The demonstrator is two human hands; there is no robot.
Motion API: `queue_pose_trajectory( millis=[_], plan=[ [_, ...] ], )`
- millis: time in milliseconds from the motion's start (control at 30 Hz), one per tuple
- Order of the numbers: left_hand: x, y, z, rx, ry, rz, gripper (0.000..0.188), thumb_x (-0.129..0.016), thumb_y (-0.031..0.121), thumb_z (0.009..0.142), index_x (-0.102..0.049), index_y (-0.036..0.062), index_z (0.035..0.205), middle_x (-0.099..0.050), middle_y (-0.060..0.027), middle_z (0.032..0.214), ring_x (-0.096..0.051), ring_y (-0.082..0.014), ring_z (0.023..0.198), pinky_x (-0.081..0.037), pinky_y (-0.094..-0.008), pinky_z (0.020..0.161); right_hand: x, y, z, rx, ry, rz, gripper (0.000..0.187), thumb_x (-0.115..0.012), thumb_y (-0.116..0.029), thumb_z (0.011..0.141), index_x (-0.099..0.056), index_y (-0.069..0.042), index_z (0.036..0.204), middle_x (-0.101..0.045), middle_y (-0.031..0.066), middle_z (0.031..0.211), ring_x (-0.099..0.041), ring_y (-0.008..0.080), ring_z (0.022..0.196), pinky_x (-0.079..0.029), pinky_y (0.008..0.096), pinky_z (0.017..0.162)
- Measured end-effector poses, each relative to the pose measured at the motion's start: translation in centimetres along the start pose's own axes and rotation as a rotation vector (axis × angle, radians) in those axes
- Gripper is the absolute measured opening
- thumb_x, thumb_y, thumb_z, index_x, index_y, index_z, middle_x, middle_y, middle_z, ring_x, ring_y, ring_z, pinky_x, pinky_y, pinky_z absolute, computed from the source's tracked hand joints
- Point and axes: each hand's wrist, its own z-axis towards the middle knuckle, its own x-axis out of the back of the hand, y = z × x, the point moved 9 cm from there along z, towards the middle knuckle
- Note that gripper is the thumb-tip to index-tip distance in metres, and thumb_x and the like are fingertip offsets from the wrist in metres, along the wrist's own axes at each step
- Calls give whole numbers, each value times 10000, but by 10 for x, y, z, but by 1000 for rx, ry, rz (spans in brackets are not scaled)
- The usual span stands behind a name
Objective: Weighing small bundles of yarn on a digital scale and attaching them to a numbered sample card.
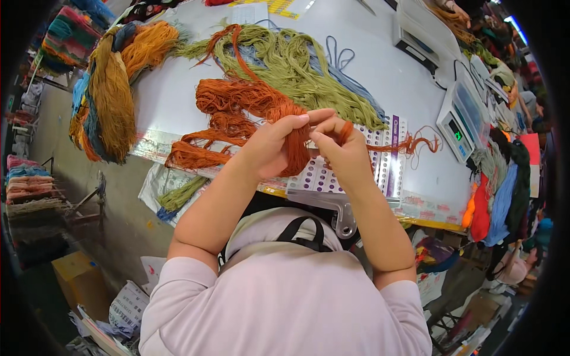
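A hank of rust-orange thread [228,98] lies loosely across the white table [172,77] in front of me. My left hand [267,145] is closed around a gathered bunch of it, the thumb on top. Close beside it, my right hand [344,151] has its fingers curled in, with orange strands looped at them; the fingertips meet the bunch. Loose orange strands [409,142] trail to the right past that hand. Under both hands lies a white card with rows of purple-ringed holes [323,177], partly hidden. Behind the orange hank spreads olive-green thread [297,65], with blue-grey thread [359,89] beneath.
Brown, orange and teal hanks [113,89] hang over the table's left edge. A scale with a lit green display [456,132] stands at right, near another boxy device [418,44]. Coloured hanks [499,190] hang at the right edge. A metal lever [341,216] sits at the front edge.
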Motion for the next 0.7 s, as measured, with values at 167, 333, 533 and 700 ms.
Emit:
queue_pose_trajectory(
  millis=[167, 333, 533, 700],
  plan=[
    [18, 18, -1, -94, 45, 59, 449, -439, 247, 937, -471, -24, 1294, -512, -123, 1289, -478, -209, 1193, -379, -355, 1005, 1, -23, -2, 215, -7, 75, 46, -627, -65, 831, -611, -26, 851, -619, 8, 838, -555, 58, 717, -432, 182, 633],
    [5, 24, -3, -108, 31, 157, 432, -462, 231, 938, -484, -33, 1280, -538, -123, 1255, -492, -202, 1170, -404, -348, 974, -1, -24, -1, 90, 129, 36, 34, -624, -55, 826, -638, -25, 829, -604, -11, 769, -508, 37, 642, -405, 194, 596],
    [6, 26, -6, -104, -13, 157, 432, -469, 234, 938, -495, -57, 1256, -549, -136, 1236, -521, -199, 1134, -400, -343, 974, -8, -23, -1, 101, 87, -53, 36, -628, -56, 820, -637, -21, 821, -604, -16, 760, -493, 31, 626, -400, 192, 592],
    [13, 34, -8, -144, 64, 146, 421, -452, 233, 952, -498, -59, 1252, -579, -38, 905, -563, -144, 845, -432, -314, 869, -3, -18, -1, 149, 79, 69, 9, -619, -39, 809, -621, -31, 810, -590, -11, 739, -498, 45, 671, -402, 201, 637]
  ],
)
